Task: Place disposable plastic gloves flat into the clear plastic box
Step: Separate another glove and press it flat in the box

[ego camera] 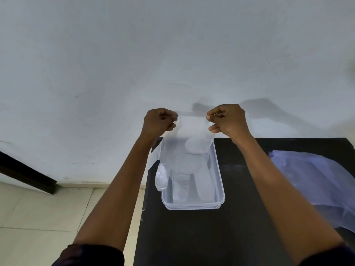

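A thin, see-through disposable glove (pixel 184 150) hangs by its cuff, fingers pointing down. My left hand (pixel 158 121) pinches the cuff's left corner and my right hand (pixel 227 120) pinches its right corner. Both hands are raised above the far end of the clear plastic box (pixel 220 181), which stands on the black table (pixel 192 237). The glove's fingertips reach down into the box; one finger on the left (pixel 161 177) hangs over the box's left wall.
A loose pile of thin bluish plastic gloves (pixel 315 181) lies on the table to the right of the box. A white wall rises just behind the table. Tiled floor (pixel 38 217) and a dark beam (pixel 26 173) lie to the left.
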